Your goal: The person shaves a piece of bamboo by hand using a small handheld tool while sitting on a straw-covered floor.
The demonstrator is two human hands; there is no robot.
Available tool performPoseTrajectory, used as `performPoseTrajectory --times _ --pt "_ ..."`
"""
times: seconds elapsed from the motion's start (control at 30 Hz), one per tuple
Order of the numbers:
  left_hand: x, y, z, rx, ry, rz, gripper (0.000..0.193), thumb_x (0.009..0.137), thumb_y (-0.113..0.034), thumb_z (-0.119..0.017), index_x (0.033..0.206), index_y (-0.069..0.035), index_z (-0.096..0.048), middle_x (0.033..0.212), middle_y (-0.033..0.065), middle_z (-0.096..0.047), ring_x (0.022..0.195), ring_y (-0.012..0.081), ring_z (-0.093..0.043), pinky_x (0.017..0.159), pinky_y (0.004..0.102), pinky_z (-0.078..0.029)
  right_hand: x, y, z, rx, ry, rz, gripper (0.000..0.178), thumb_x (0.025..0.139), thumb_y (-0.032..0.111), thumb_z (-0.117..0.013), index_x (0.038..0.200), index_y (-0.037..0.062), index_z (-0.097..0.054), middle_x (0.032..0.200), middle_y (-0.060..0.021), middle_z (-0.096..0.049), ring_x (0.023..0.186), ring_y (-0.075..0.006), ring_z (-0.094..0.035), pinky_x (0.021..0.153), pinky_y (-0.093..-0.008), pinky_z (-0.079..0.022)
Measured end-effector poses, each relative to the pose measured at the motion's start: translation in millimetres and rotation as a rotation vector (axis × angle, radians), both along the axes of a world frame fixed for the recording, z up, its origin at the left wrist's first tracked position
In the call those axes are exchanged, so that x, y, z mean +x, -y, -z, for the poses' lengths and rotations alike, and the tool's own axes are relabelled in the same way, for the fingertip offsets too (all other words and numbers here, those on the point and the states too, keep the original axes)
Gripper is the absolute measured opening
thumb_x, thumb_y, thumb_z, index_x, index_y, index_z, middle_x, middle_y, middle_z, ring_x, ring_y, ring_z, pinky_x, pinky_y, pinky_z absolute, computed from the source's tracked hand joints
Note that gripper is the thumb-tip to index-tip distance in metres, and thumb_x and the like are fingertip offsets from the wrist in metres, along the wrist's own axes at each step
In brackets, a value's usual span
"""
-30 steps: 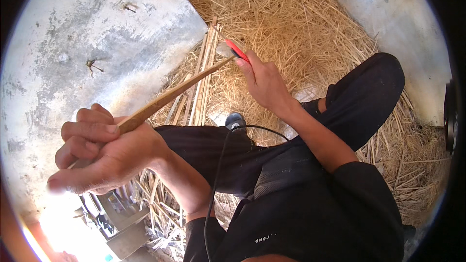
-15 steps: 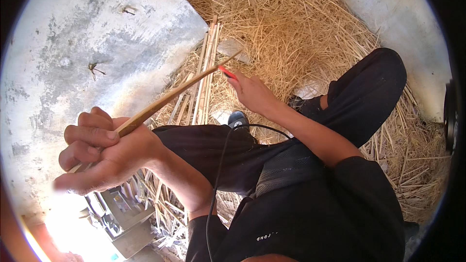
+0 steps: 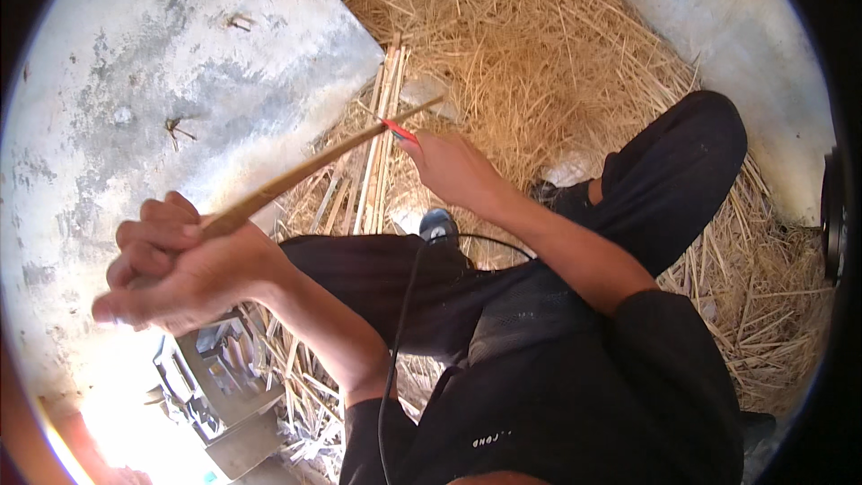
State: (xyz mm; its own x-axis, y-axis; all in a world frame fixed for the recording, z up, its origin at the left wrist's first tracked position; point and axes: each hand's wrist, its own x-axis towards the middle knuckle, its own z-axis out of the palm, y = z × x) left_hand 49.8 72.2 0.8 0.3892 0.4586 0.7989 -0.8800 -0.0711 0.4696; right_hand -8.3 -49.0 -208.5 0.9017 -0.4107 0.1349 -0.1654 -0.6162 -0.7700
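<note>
My left hand [image 3: 184, 260] is closed round the near end of a long tan wooden strip [image 3: 305, 169], possibly split bamboo. The strip slants up and away to the right, and its far end tapers to a point. My right hand [image 3: 452, 166] grips a tool with a red and black handle [image 3: 400, 131], which looks like a knife. Its thin blade meets the strip some way short of the pointed end. Most of the handle is hidden in my fingers.
Several long pale strips [image 3: 384, 148] lie beyond my legs. Straw-like shavings [image 3: 539, 63] cover the floor. A stained whitewashed block [image 3: 180, 63] stands at the left, a wall [image 3: 718, 27] at the far right. A grey metal frame [image 3: 238, 395] sits at lower left. A black cable [image 3: 409, 305] crosses my lap.
My right hand and the knife have slid left along the strip, away from its pointed tip. My left hand has shifted slightly up and left, still gripping the strip.
</note>
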Motion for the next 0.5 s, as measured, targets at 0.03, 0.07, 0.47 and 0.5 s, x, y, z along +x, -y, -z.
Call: performPoseTrajectory --times 0.03,0.07,0.47,0.5 --pt "7 -1 1 0.020 0.028 -0.040 0.055 0.097 -0.050 -0.024 0.052 -0.018 -0.018 0.042 -0.0032 -0.020 0.037 0.0045 -0.019 0.035 0.0181 -0.014 -1 -4 -17 0.020 0.051 0.004 0.031 0.095 0.028 -0.046 0.092 -0.0027 -0.052 0.055 -0.0208 -0.052 0.052 -0.0383 -0.057 0.046 -0.0442 -0.041" --pt "7 -4 3 0.009 0.012 -0.023 0.055 0.097 -0.050 -0.024 0.052 -0.018 -0.018 0.041 -0.0031 -0.020 0.037 0.0045 -0.019 0.035 0.0180 -0.014 -5 -8 -36 0.040 0.102 0.008 0.031 0.095 0.027 -0.045 0.092 -0.0030 -0.052 0.056 -0.0210 -0.053 0.051 -0.0383 -0.056 0.046 -0.0438 -0.041" --pt "-3 -6 3 0.011 0.023 0.012 0.054 0.097 -0.046 -0.026 0.052 -0.017 -0.021 0.042 -0.0036 -0.022 0.037 0.0058 -0.019 0.036 0.0209 -0.015 -16 -8 -76 0.070 0.134 -0.029 0.031 0.095 0.025 -0.045 0.085 -0.0038 -0.050 0.058 -0.0214 -0.052 0.050 -0.0387 -0.053 0.046 -0.0446 -0.038" --pt "-2 -8 3 0.034 0.030 0.095 0.054 0.097 -0.046 -0.026 0.052 -0.017 -0.022 0.042 -0.0038 -0.023 0.037 0.0052 -0.019 0.036 0.0206 -0.015 -19 -11 -74 0.029 0.311 0.006 0.030 0.095 0.024 -0.047 0.080 -0.0026 -0.047 0.056 -0.0209 -0.051 0.049 -0.0378 -0.053 0.045 -0.0451 -0.036"
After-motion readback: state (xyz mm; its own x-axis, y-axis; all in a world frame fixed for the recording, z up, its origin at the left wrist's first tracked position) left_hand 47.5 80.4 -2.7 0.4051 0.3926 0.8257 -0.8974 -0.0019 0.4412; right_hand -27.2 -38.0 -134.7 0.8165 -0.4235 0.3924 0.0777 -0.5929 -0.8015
